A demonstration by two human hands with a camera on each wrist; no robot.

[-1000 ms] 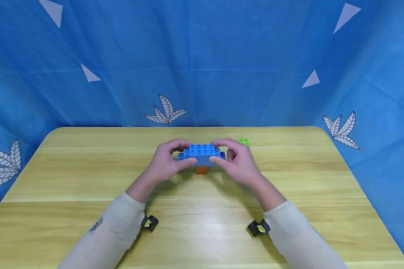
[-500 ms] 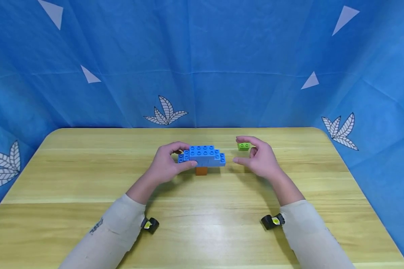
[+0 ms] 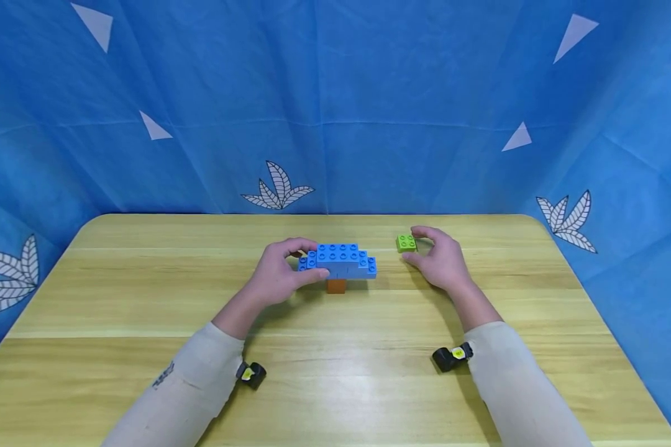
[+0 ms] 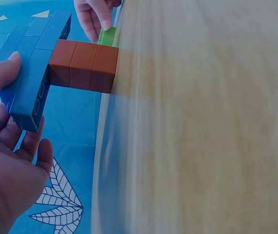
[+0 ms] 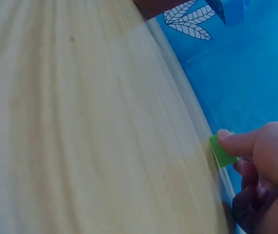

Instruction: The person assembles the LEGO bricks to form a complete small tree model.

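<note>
My left hand [image 3: 276, 273] holds the left end of a stepped structure of blue building bricks [image 3: 338, 254], thumb in front and fingers behind. Beneath the blue bricks, a column of three orange-brown bricks [image 4: 83, 66] stands on the table. Toward the back right, my right hand [image 3: 442, 257] has its thumb and index finger around a small green brick [image 3: 406, 243] with studs on top. In the right wrist view, the thumb lies against the green brick [image 5: 221, 152], and the other fingers curl below it.
The wooden table [image 3: 335, 372] has a rounded back edge. Behind and beside it hangs a blue curtain [image 3: 335, 112] with white leaf and triangle prints. Each sleeve carries a small black wrist camera [image 3: 450, 358].
My right hand let go of the right end of the blue structure, moved right, and came onto the green brick. My left hand has kept its hold.
</note>
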